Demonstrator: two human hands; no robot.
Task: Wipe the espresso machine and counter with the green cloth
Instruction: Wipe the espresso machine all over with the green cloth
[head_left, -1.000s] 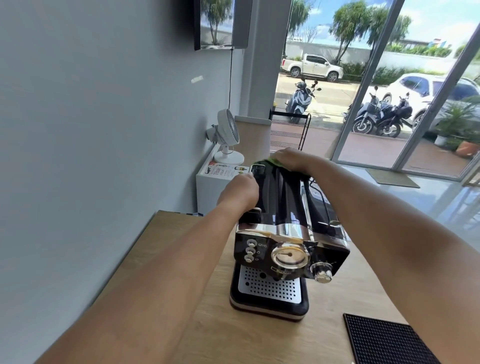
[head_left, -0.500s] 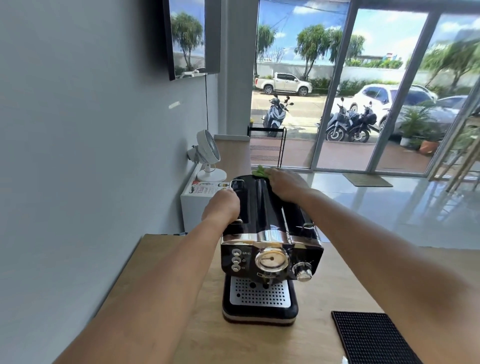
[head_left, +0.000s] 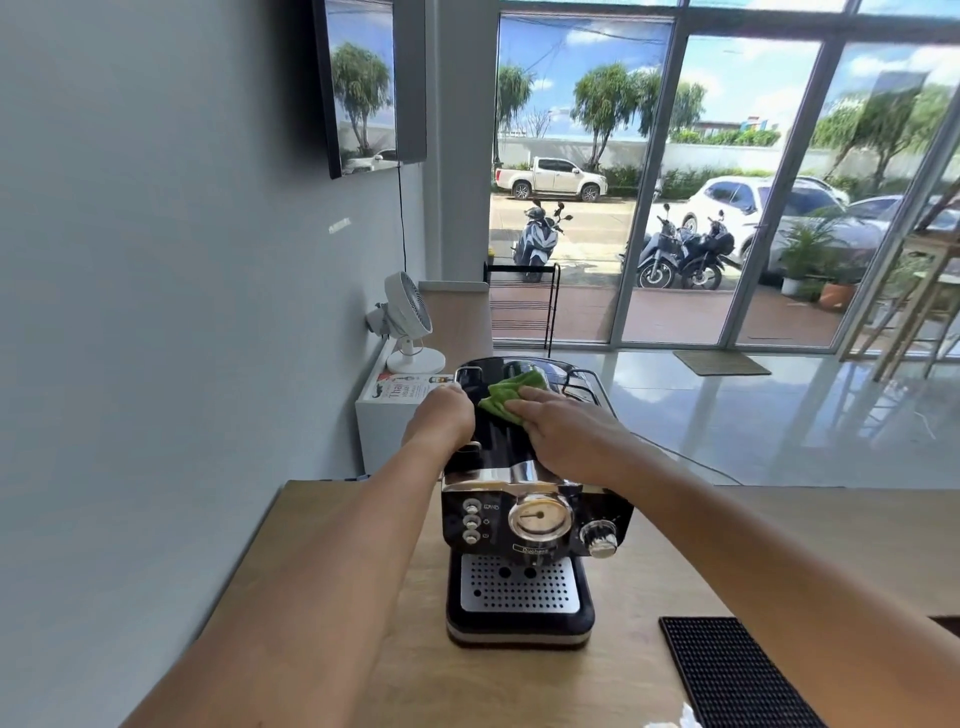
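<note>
Wiping the top of the espresso machine (head_left: 524, 519), which stands on the bench (head_left: 649, 571). The right grip (head_left: 566, 431), fingers laid flat and unclenched, presses the green cloth (head_left: 506, 397) onto the glossy black top, towards its rear. The left grip (head_left: 441, 421) curls round the machine's upper left edge, bracing it. Judged stage: top in progress; front panel, drip tray and bench not yet wiped. The next stroke calls for even downward pressure against that brace.

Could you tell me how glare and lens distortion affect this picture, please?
Head view: daylight through the windows glares off the glossy top of the espresso machine and the floor; the wide lens bows the window frames and stretches both forearms; the green cloth reads clearly.
</note>
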